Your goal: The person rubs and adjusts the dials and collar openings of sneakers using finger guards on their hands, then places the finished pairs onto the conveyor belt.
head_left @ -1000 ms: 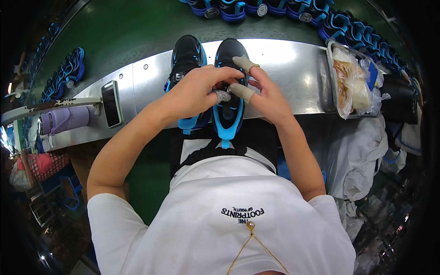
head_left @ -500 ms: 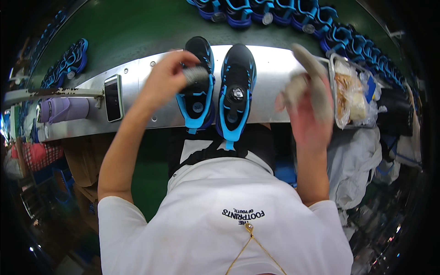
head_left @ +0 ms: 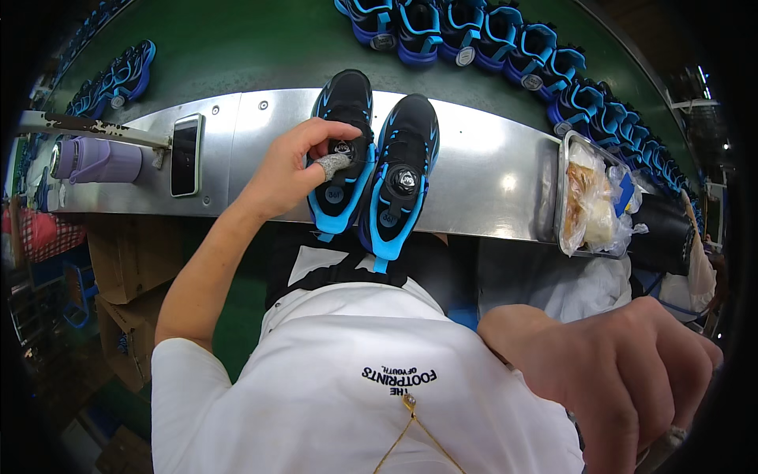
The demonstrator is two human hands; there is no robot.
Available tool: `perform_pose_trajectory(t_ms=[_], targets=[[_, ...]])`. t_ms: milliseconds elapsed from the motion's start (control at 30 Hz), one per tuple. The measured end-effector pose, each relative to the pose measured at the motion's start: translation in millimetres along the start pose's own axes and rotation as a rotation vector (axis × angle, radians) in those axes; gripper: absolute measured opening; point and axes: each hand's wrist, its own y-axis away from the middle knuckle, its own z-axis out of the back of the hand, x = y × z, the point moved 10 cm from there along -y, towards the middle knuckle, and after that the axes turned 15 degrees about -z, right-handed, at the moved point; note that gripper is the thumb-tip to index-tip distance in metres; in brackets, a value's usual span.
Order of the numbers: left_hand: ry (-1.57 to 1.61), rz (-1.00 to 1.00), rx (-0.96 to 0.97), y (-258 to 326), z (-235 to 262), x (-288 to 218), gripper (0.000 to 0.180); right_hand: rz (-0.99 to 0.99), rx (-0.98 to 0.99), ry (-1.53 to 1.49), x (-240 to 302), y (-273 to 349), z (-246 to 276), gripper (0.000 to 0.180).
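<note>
Side by side on the metal ledge (head_left: 489, 178) lie a black and blue left sneaker (head_left: 345, 93) and its right-hand mate (head_left: 412, 126), toes pointing away from me. My left hand (head_left: 294, 164) is at the left sneaker, its index finger and grey-wrapped thumb closed about the round lacing dial (head_left: 343, 148) on the tongue. A similar dial (head_left: 403, 182) on the other sneaker is untouched. Raised close to the camera at the lower right, my right hand (head_left: 616, 371) is curled closed; its fingertips and anything in them are hidden.
A phone (head_left: 186, 158) and a purple bottle (head_left: 106, 161) are on the left, near a worn metal bar (head_left: 87, 126). A metal tray (head_left: 563, 197) with plastic-bagged items sits right. Rows of matching sneakers (head_left: 497, 35) line the green surface (head_left: 260, 47) beyond. Cardboard boxes (head_left: 130, 257) stand below left.
My left hand has settled from above the left sneaker onto its dial. My right hand has swung from over the ledge back toward the camera, and its fingers have curled in.
</note>
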Motion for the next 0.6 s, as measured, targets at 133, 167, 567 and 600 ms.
perform_pose_trajectory(t_ms=[133, 167, 567, 600], targets=[[-0.138, 0.031, -0.024, -7, 3, -10, 0.036, 0.048, 0.000, -0.016, 5, 1, 0, 0.009], [-0.139, 0.032, -0.019, -9, 6, -3, 0.036, 0.058, 0.003, -0.023, 6, 1, -1, 0.010], [-0.054, -0.013, 0.076, -9, -6, -4, 0.052, 0.115, 0.006, -0.052, 16, 2, 0, 0.012], [-0.056, -0.011, 0.074, -9, -5, -4, 0.052, 0.117, 0.006, -0.049, 16, 2, 1, 0.012]])
